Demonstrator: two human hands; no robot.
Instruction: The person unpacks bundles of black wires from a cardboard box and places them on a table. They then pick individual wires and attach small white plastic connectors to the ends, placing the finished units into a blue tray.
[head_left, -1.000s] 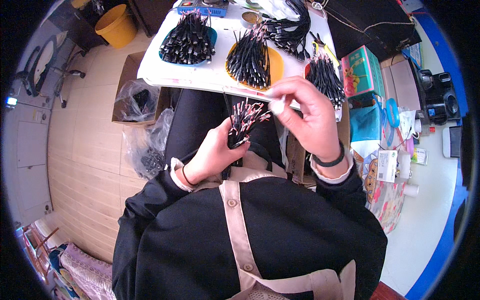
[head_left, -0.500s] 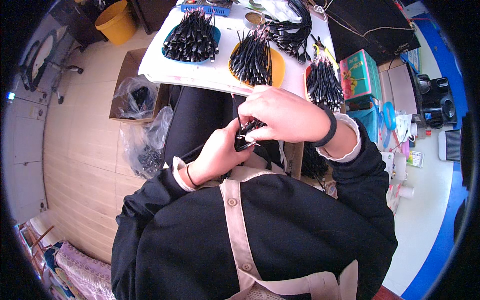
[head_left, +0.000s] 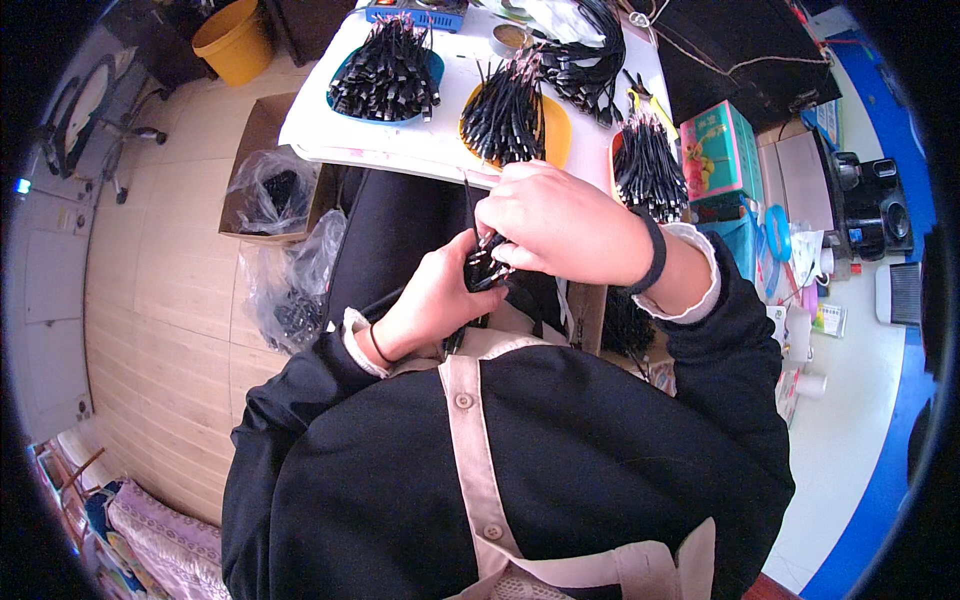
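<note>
Over my lap, my left hand (head_left: 437, 296) is wrapped round a bunch of short black cables (head_left: 480, 272), with light-coloured ends showing at its top. My right hand (head_left: 562, 222) bends over the bunch from the right, its fingers closed at one thin black cable that sticks up beside the fingertips. Those fingertips partly hide the cable ends. Just beyond my hands, an orange plate (head_left: 556, 134) on the table edge bears a pile of black cables with bare pinkish wire tips (head_left: 503, 115).
A white table (head_left: 310, 140) carries a blue plate of cables (head_left: 385, 85), a loose cable bundle (head_left: 590, 60) and a red container of cables (head_left: 648, 170). Yellow-handled pliers (head_left: 640, 95) lie behind it. Left on the floor stand a cardboard box (head_left: 250, 225) and a plastic bag (head_left: 295, 310).
My right hand has shifted slightly down and left at the bunch. The left thumb has moved across the cables, and the upright cable sits a little lower and further left.
</note>
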